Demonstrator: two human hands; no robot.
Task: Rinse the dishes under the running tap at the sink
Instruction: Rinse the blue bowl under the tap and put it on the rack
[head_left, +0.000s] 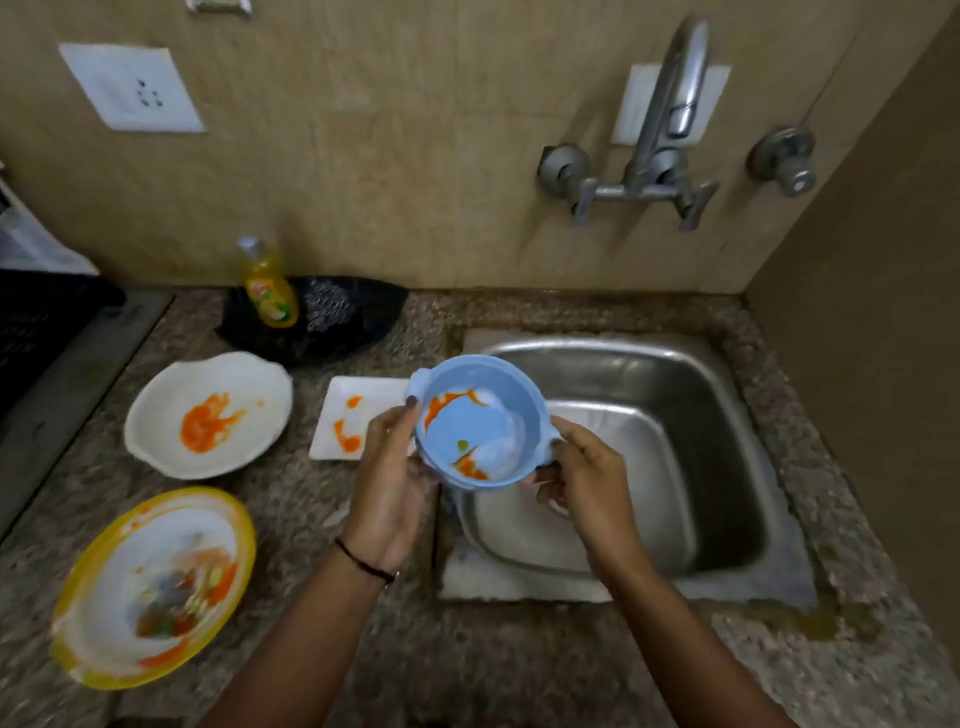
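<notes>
A light blue bowl (475, 421) with orange sauce smears and two small handles hangs over the left rim of the steel sink (691, 395). My left hand (395, 467) grips its left side and my right hand (582, 473) holds its right handle. The bowl is tilted towards me. The metal tap (670, 109) stands on the wall above the sink; no water stream shows. On the counter to the left lie a white bowl (208, 413), a small white rectangular plate (353, 415) and a yellow-rimmed plate (156, 587), all soiled with orange sauce.
A yellow dish soap bottle (267, 286) and a steel scrubber (327, 306) sit on a black tray (358, 338) at the back of the granite counter (363, 649). A wall socket (132, 88) is at upper left. A side wall closes the right.
</notes>
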